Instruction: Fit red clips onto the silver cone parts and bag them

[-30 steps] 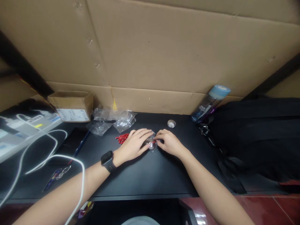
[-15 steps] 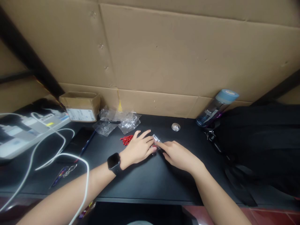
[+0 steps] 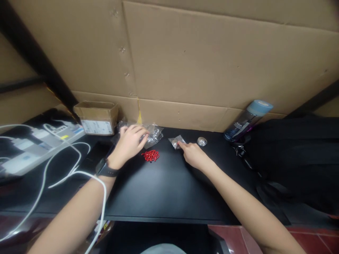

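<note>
Mid-frame, our right hand lays its forefinger on the packet; further left, our left hand overlies wrappers. We can't tell either grip. Apparently we're handling these; lifting calls for pinching.

Bag, one: small, clear, shiny and crinkled, lying low on the desk; we have a fingertip of our right hand over its middle.

Wrappings, loose cluster: clear, glossy, rumpled, spread left of the bag and apart from it, partly hidden by our left hand; contact we cannot tell.
</note>
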The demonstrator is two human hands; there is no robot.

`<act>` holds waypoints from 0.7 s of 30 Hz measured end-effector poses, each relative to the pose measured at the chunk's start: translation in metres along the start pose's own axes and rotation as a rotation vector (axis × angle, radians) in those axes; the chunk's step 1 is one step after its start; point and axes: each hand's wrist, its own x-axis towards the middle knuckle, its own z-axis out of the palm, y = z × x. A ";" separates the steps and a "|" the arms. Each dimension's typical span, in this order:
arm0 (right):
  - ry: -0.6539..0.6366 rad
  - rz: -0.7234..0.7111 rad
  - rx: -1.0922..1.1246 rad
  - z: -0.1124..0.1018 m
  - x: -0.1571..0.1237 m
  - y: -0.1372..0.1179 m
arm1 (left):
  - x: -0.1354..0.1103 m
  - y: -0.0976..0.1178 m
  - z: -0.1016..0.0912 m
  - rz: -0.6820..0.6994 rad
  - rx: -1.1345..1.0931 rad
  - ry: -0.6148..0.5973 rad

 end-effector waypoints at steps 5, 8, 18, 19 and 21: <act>-0.020 0.108 -0.031 0.004 0.046 0.002 | -0.003 0.003 0.008 0.110 0.018 -0.171; 0.009 0.133 -0.029 0.009 0.059 0.002 | -0.003 0.010 0.012 0.147 0.012 -0.190; 0.276 0.167 0.131 -0.002 0.016 0.084 | -0.005 0.011 0.012 0.198 -0.025 -0.339; 0.290 0.170 0.184 0.002 0.008 0.098 | -0.006 0.012 0.012 0.197 -0.023 -0.350; 0.303 0.190 0.291 0.014 -0.008 0.120 | -0.007 0.012 0.012 0.187 -0.027 -0.363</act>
